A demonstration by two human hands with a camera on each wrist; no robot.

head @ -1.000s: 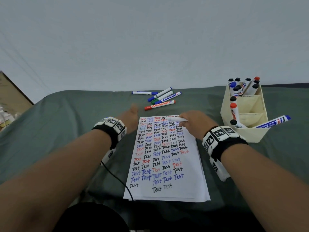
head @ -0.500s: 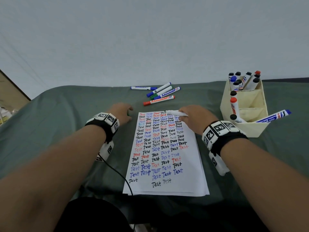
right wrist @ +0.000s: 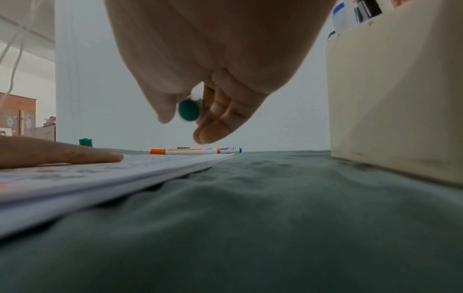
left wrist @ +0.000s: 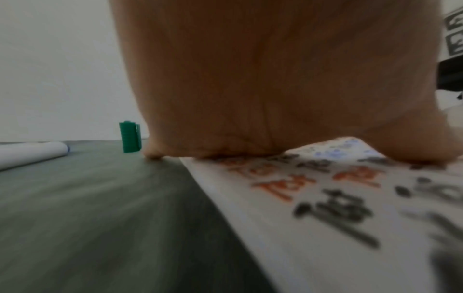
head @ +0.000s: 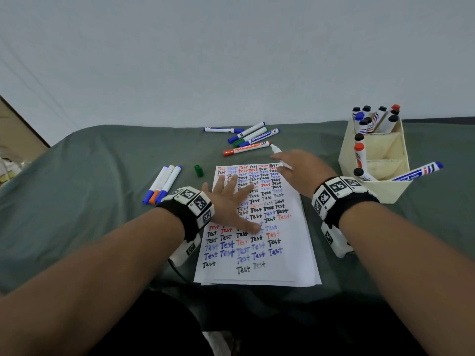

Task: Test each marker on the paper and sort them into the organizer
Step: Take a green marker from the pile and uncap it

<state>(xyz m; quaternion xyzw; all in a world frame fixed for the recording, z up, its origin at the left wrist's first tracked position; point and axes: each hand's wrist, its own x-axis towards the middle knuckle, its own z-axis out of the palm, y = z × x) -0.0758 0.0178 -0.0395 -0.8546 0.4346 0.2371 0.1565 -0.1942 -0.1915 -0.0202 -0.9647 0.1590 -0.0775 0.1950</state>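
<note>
Hands are changing roles at the paper point(head: 288, 255): the left hand point(head: 232, 201), which a moment ago was curled on the cloth-covered worktop point(head: 77, 214) just left of the sheet, is now lying flat with fingers spread, pinning the sheet. A green cap point(head: 198, 170) is now standing just off the paper's far left corner. The right hand point(head: 302, 172) is grasping the uncapped green marker point(head: 276, 149), tip pointing far and left beyond the sheet's far edge. Writing looks imminent; sorting into the organizer point(head: 372, 191) at right is still waiting.
</note>
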